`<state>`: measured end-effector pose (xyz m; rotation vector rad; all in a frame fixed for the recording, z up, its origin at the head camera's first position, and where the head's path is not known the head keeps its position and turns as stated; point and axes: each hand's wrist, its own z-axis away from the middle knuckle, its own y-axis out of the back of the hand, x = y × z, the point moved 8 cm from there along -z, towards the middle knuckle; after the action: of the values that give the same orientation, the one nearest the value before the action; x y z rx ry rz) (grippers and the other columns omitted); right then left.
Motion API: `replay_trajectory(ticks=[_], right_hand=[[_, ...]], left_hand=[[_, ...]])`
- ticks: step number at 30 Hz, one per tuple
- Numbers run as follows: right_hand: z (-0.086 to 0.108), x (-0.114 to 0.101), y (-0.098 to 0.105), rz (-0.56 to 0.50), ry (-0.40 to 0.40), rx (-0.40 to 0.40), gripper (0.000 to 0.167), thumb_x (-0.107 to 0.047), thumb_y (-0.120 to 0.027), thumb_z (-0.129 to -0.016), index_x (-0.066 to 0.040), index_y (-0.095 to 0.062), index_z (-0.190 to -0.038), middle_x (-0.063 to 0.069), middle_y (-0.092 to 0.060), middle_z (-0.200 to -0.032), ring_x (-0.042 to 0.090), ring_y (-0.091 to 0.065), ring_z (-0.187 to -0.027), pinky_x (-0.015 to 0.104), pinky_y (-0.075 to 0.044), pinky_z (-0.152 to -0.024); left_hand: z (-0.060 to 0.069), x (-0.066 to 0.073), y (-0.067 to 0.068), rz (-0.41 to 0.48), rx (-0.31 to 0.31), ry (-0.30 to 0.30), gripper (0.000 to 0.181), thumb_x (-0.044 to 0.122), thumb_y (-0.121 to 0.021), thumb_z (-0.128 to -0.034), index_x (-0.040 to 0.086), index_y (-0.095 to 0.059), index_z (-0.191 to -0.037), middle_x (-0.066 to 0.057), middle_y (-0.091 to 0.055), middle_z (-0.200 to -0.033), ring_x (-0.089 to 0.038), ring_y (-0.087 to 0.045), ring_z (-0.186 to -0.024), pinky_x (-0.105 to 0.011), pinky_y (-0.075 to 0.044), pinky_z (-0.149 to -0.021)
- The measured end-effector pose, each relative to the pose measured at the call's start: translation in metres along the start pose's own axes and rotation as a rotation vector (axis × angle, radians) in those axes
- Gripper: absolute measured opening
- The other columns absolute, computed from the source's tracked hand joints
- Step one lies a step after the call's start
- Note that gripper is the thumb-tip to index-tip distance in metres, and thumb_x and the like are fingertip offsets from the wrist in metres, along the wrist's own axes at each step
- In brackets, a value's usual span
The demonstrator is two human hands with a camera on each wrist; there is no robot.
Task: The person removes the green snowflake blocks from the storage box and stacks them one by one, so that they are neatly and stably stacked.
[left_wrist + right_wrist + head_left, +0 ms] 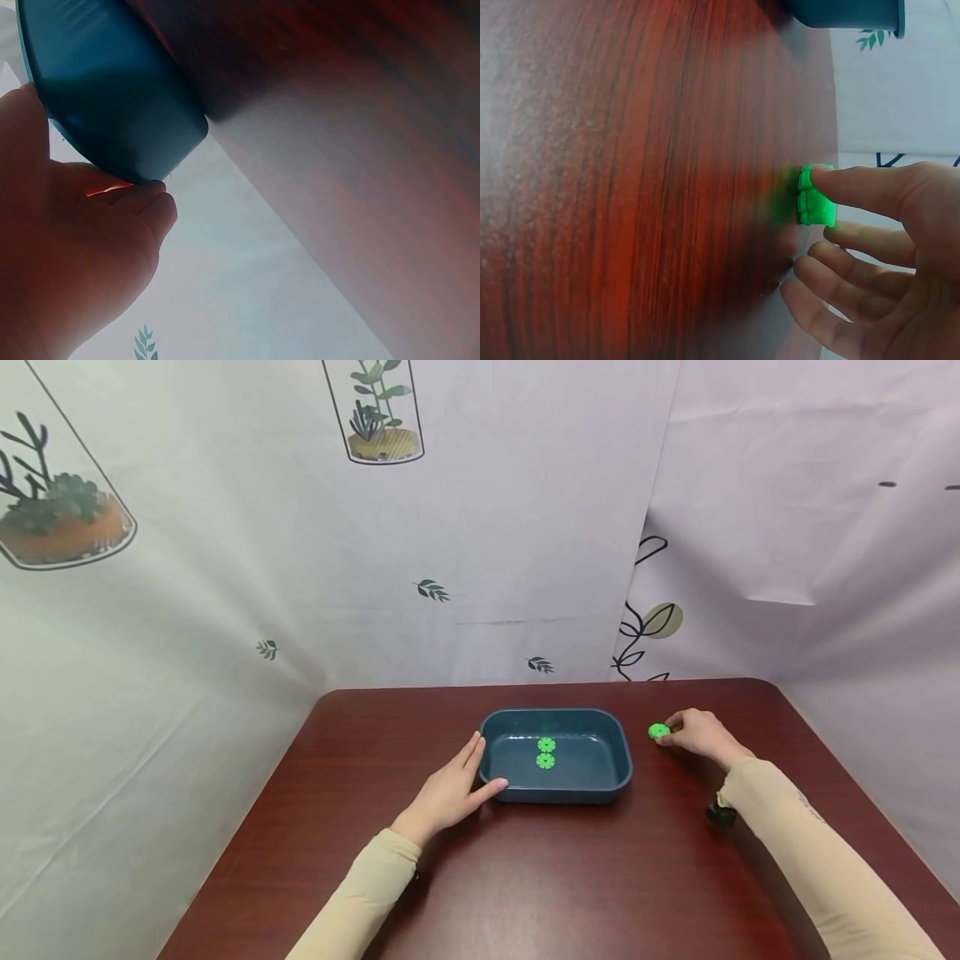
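Observation:
A dark blue rectangular dish [555, 795] stands on the table. Inside it lie two bright green notched plastic discs, a rear disc [547, 744] and a front disc [545, 761], close together. My left hand [448, 789] rests against the dish's left end, fingers extended along the side and thumb at the front rim; the left wrist view shows the fingertips touching the dish wall [120, 97]. To the right of the dish, my right hand [701, 734] pinches another green notched disc [658, 731] between thumb and index finger, low over the tabletop. In the right wrist view the other fingers are loosely bent below this disc [817, 206].
The reddish-brown wooden table [600, 877] has rounded far corners. Behind it and at both sides hangs a pale cloth backdrop [480, 527] printed with plants. A dark object [721, 814] shows under the right wrist.

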<state>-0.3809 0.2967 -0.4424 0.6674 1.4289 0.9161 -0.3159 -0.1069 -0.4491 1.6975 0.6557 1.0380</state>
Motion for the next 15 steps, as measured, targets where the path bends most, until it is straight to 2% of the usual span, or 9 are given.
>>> replay_trajectory(ticks=[15], right_hand=[[-0.0003, 0.0000, -0.0032, 0.000, 0.008, 0.001, 0.049, -0.024, -0.075, -0.090, 0.014, -0.063, -0.120, 0.028, -0.066, -0.109, 0.037, -0.061, -0.094, 0.055, -0.053, -0.085]], left_hand=[[-0.0004, 0.0004, 0.0000, -0.008, 0.012, -0.012, 0.093, 0.070, -0.044, -0.0973, 0.003, -0.023, -0.159, -0.013, -0.018, -0.167, -0.024, -0.032, -0.148, -0.042, -0.039, -0.113]])
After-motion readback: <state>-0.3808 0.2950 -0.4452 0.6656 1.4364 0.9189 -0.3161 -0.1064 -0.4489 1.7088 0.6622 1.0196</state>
